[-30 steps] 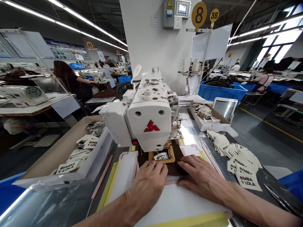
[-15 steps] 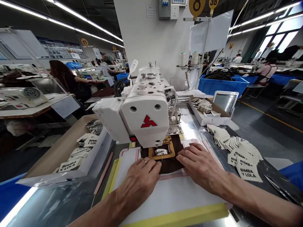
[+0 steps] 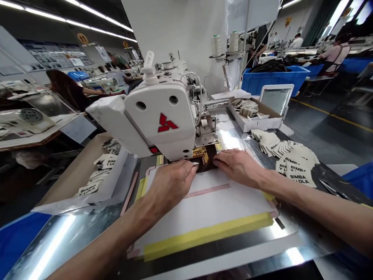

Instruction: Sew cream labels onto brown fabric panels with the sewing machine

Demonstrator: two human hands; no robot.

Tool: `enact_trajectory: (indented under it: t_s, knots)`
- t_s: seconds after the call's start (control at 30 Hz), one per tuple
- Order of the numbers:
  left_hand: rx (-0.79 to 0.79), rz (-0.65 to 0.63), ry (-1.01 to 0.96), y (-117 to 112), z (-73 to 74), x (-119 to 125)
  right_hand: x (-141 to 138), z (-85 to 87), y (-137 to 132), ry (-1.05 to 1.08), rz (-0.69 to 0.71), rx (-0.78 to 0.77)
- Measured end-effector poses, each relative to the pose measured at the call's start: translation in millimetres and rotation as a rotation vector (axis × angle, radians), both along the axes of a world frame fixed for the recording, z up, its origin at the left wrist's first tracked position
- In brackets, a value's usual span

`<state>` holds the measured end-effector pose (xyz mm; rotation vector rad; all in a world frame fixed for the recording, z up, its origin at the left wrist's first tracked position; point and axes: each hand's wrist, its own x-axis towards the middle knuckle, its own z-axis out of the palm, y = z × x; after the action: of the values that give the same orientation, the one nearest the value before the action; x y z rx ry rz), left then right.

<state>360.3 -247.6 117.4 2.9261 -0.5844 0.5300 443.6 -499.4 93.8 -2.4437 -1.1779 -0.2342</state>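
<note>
The white sewing machine head [image 3: 163, 112] stands over a dark brown fabric piece [image 3: 210, 158] and a yellow metal frame [image 3: 201, 155]. My left hand [image 3: 171, 181] is closed just below the needle area, thumb and fingers pinched together. A small pale bit shows at its fingertips, too small to name. My right hand [image 3: 240, 165] lies at the fabric's right edge, fingers stretched out and resting on it. Under both hands is a white board [image 3: 215, 212] edged with yellow and pink tape. The left hand hides part of the frame and fabric.
Printed labels [image 3: 297, 163] lie fanned on the right, beside scissors [image 3: 333, 188]. An open box [image 3: 70, 182] of labels stands left; another box [image 3: 253, 122] sits back right before a tablet [image 3: 276, 101]. Thread cones [image 3: 216, 46] stand behind. Co-workers sit farther back.
My left hand has risen toward the needle area and closed into a pinch, covering the label seen inside the frame. The white board shows farther up over the fabric. The view has shifted.
</note>
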Motion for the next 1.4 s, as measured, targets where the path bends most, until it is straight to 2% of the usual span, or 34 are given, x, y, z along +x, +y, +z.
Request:
enact_trajectory:
  t_s: [0.17, 0.3, 0.43, 0.67, 0.83, 0.97, 1.13, 1.27, 1.4]
  knots:
    - [0.022, 0.041, 0.029, 1.9, 1.2, -2.8, -12.8, 5.2, -1.6, -0.047, -0.060, 0.008]
    - [0.019, 0.051, 0.024, 2.5, 4.2, -0.9, -43.9, 6.8, -5.8, -0.105, -0.128, -0.007]
    - [0.011, 0.038, 0.036, 1.2, 4.1, -1.2, -69.0, 1.1, 2.9, -0.030, -0.126, -0.101]
    - [-0.033, 0.020, 0.053, 4.5, -0.3, -10.7, -57.8, 0.9, 44.2, 0.145, -0.316, -0.197]
    - [-0.076, -0.043, 0.049, 3.2, -9.8, -25.6, -62.4, 3.8, 53.3, 0.196, -0.395, -0.248]
    - [-0.104, -0.100, 0.029, 4.0, -20.3, -31.9, -68.6, 3.3, 56.1, 0.188, -0.397, -0.259]
    - [-0.112, -0.157, 0.009, 14.5, -25.7, -34.3, -71.4, -1.3, 66.8, 0.151, -0.374, -0.251]
    - [-0.075, -0.183, -0.027, 22.8, -29.8, -36.9, -72.8, -7.1, 71.7, 0.111, -0.374, -0.250]
    - [0.005, -0.191, -0.065, 21.4, -33.7, -38.6, -72.3, -11.2, 72.1, 0.064, -0.370, -0.252]
